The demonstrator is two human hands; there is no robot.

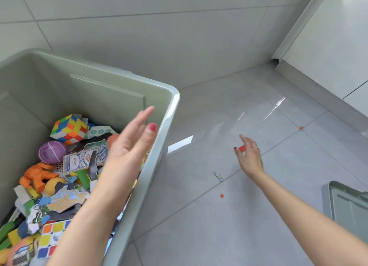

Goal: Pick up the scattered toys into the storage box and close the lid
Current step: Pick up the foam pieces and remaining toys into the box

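Storage box (159, 138): stands open on the floor (258, 216), already heaped with toys, among them a puzzle cube (68, 128) and a purple ball (52, 152)
Left hand (127, 146): over the box, fingers straight, holding nothing
Right hand (249, 156): low over the floor, fingers pinching a small red piece (242, 148)
Left to gather: a patterned scrap (218, 175), a red dot (221, 195), an orange bit (301, 127)
Lid (346, 204): lies apart at right, not yet fitted

Pale green storage box (163, 124); multicoloured puzzle cube (68, 128); purple ball (52, 152); orange figure (37, 175); small red piece (242, 148); glossy grey floor (239, 216).
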